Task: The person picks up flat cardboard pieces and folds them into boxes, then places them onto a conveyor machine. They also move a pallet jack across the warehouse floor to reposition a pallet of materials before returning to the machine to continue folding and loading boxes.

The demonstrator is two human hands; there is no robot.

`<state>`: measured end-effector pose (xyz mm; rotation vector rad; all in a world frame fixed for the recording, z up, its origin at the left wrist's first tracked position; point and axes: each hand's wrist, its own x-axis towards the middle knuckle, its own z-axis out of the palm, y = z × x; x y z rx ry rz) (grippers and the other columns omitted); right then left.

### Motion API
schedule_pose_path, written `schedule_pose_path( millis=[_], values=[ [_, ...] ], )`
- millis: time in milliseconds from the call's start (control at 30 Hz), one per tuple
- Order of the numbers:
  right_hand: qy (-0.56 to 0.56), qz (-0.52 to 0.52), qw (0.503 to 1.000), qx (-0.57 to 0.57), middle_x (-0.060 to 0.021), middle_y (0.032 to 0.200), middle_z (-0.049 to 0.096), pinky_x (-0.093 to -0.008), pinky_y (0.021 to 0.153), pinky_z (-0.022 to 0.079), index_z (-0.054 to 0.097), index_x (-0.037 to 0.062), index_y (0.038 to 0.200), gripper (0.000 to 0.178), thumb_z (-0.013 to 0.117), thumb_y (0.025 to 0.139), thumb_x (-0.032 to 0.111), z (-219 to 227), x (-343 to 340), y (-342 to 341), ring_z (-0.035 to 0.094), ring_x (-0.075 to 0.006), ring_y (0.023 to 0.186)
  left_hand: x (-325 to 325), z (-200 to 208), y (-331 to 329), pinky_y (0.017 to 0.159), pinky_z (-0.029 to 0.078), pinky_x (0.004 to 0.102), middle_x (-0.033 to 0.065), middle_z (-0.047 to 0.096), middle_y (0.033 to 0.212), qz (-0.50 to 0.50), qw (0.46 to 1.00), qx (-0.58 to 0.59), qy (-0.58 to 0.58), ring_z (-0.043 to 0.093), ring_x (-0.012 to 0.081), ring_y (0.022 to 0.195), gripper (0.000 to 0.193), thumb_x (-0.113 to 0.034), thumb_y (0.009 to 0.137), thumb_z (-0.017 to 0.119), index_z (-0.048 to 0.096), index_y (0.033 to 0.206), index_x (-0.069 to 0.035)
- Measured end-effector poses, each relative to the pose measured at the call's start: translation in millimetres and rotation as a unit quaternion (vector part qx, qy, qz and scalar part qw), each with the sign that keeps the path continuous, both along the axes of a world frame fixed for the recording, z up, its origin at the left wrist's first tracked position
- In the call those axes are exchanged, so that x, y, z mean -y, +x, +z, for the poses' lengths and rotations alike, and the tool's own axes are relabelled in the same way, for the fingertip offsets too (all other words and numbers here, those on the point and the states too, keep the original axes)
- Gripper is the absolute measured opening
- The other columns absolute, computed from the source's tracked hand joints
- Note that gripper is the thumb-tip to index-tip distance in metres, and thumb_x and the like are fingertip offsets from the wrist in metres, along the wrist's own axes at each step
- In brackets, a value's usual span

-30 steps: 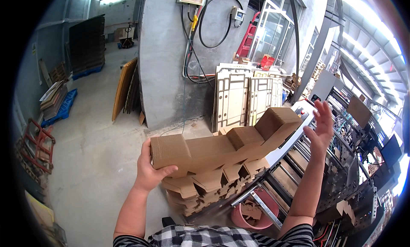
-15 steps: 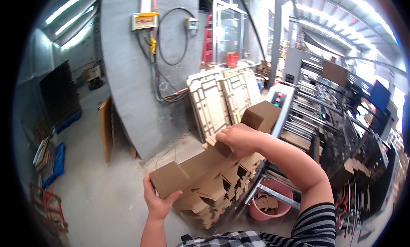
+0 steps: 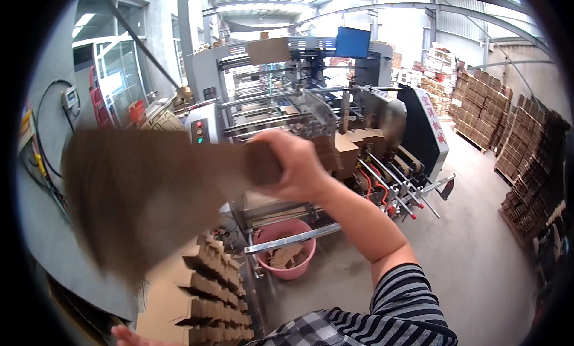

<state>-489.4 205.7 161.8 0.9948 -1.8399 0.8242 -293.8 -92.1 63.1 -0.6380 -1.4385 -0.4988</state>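
My right hand [image 3: 293, 167] is closed around the narrow end of a bundle of brown cardboard blanks [image 3: 149, 184], held up in front of me. Motion blurs the wide end of the bundle, which reaches far to the left. Low at the left edge, my left hand [image 3: 134, 337] shows only some outstretched fingers, apart from the bundle. These fingers are beside a pile of cardboard blanks [image 3: 206, 292] with notched, staggered edges. Part of that pile is hidden behind the raised bundle.
Ahead stands a long machine with rollers and rods [image 3: 382, 167], with cardboard in its near end. A pink tub [image 3: 286, 250] of cardboard scraps sits under a metal bar [image 3: 293, 237]. Stacked cardboard [image 3: 481, 107] on pallets lines the right side. A grey wall is at left.
My view has swung right toward the machine. The right hand has lifted the bundle up, and the left hand has let go of it and dropped to the lower left.
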Motion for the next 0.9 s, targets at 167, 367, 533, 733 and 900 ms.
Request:
schedule_pose_path(
  millis=[167, 367, 533, 733, 900],
  values=[
    [-0.286, -0.112, 0.933, 0.186, -0.0082, 0.1, 0.062, -0.03, 0.081, 0.048, 0.052, 0.0005, 0.113, 0.071, 0.086, 0.054, 0.019, -25.8, -160.7, 1.6, 0.059, -0.0164, 0.092, -97.4, 0.1, -62.6, 0.106, 0.024, 0.0513, 0.0175, 0.027, 0.143, -0.133, 0.985, 0.109, 0.012, 0.035, 0.035, 0.127, 0.082, -0.023, 0.079, 0.067, 0.017, 0.143, -0.011],
    [-0.62, 0.067, 0.744, 0.241, -0.0098, 0.108, 0.061, -0.0347, 0.084, 0.049, 0.052, -0.0017, 0.114, 0.049, 0.072, 0.07, 0.004, -103.6, -345.8, -35.2, 0.059, -0.021, 0.097, -200.9, -48.4, -167.4, 0.102, 0.032, 0.047, 0.0263, 0.035, 0.135, -0.275, 0.914, 0.299, 0.006, 0.041, 0.0367, 0.122, 0.088, -0.012, 0.067, 0.071, 0.022, 0.14, -0.002],
    [-0.763, 0.049, 0.611, 0.203, -0.0092, 0.11, 0.06, -0.0399, 0.087, 0.048, 0.053, 0.0005, 0.115, 0.045, 0.071, 0.076, 0.016, -134.9, -410.2, -81.5, 0.058, -0.0249, 0.1, -254.9, -67.8, -213.8, 0.096, 0.04, 0.0425, 0.0234, 0.037, 0.134, -0.236, 0.882, 0.406, -0.027, 0.049, 0.0349, 0.115, 0.082, -0.007, 0.066, 0.07, 0.028, 0.137, -0.002],
    [-0.787, 0.098, 0.571, 0.21, -0.0084, 0.109, 0.059, -0.0411, 0.087, 0.048, 0.054, 0.0007, 0.115, 0.049, 0.075, 0.074, 0.015, -153.0, -442.0, -191.7, 0.057, -0.0247, 0.1, -275.4, -96.6, -269.8, 0.087, 0.047, 0.0382, 0.0195, 0.043, 0.131, -0.213, 0.852, 0.475, -0.052, 0.057, 0.0319, 0.102, 0.083, -0.009, 0.065, 0.072, 0.031, 0.136, -0.003],
    [-0.811, 0.05, 0.535, 0.232, -0.0085, 0.108, 0.06, -0.0408, 0.086, 0.048, 0.055, -0.0005, 0.114, 0.05, 0.077, 0.071, 0.014, -159.3, -459.1, -304.8, 0.057, -0.0243, 0.098, -271.5, -114.4, -317.2, 0.085, 0.048, 0.0373, 0.0206, 0.044, 0.13, -0.181, 0.819, 0.544, -0.035, 0.058, 0.0308, 0.1, 0.083, -0.008, 0.063, 0.072, 0.032, 0.136, -0.002]
  ],
)
